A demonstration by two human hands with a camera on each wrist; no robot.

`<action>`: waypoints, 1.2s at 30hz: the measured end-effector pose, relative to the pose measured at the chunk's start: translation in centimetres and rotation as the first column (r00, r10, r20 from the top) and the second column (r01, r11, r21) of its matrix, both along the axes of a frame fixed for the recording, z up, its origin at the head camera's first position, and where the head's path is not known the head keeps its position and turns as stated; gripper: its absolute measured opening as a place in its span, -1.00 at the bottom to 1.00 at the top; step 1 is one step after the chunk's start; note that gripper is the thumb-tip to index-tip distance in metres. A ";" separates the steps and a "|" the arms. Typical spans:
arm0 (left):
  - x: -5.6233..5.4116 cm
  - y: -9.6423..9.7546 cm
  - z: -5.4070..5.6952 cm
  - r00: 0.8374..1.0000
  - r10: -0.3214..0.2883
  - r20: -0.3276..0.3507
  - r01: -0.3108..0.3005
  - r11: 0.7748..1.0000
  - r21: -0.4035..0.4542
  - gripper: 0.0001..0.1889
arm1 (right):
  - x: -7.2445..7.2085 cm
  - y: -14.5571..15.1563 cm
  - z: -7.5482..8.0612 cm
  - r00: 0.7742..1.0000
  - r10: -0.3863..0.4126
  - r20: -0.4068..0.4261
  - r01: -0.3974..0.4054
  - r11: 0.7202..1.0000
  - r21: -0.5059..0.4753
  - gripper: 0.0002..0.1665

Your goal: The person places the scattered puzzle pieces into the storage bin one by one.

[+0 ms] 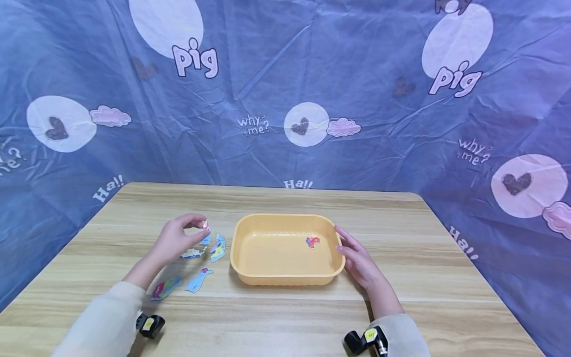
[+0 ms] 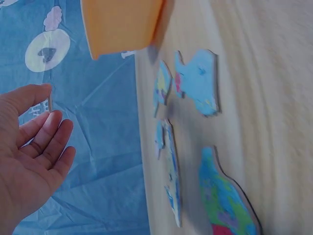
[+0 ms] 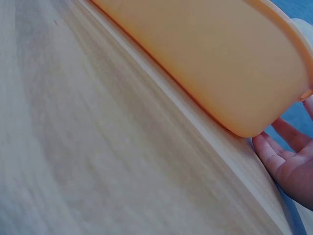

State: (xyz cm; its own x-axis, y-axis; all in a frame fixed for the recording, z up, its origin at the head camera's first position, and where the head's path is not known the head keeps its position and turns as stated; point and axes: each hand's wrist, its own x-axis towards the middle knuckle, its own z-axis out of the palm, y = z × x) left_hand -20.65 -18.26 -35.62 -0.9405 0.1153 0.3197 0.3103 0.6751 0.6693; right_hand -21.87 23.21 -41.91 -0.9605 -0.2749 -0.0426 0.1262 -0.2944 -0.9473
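I've got my L hand (image 1: 175, 239) pinching a small pc (image 1: 205, 225) nr printed pcs (image 1: 218, 249); R hand (image 1: 363, 265), fingers fairly straight, touches orange tub (image 1: 276, 257).

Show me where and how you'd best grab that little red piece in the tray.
Pinch its opposite outer edges, I'd say, coming straight down from above: the red piece looks small and thin, lying flat on the floor of the tray, whose raised walls would likely hinder a sideways approach.

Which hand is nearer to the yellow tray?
Right. The right hand touches the yellow tray at its right end; the left hand is apart from it, off to the left, pinching a small piece.
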 end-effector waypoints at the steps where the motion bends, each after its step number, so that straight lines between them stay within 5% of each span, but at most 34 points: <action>1: -0.1 0.1 0.1 1.000 -0.001 0.004 0.001 1.000 0.010 -0.64 | 0.0 0.0 0.0 1.000 -0.002 0.002 0.002 1.000 0.002 -0.28; 36: -2.1 5.3 1.5 0.997 -0.073 -0.003 0.073 0.976 0.204 -0.65 | 0.1 -0.2 0.3 1.000 -0.003 0.025 0.002 1.000 0.007 -0.31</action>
